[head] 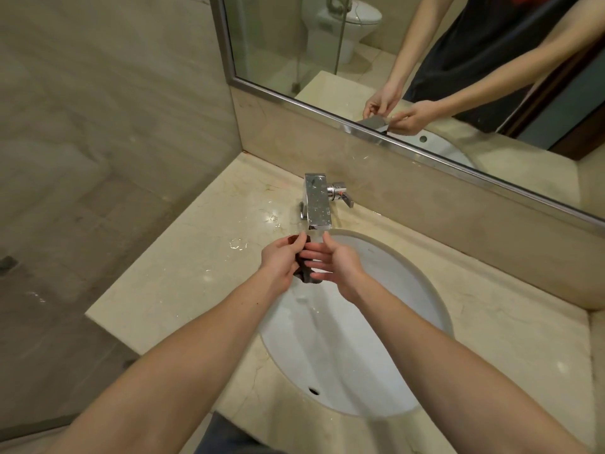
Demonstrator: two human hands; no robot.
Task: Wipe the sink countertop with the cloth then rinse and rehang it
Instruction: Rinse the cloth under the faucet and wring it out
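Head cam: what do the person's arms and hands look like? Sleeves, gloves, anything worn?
Left hand and right hand are bare, with no gloves, rings or watch visible. Both forearms are uncovered, with no sleeves in view. The mirror shows a dark top; its sleeve length is unclear.

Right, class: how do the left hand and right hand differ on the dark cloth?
The left hand pinches the dark cloth with curled fingers; the right hand lays straight fingers across it. The left hand is above the countertop, the right hand above the basin. Both touch it below the tap.
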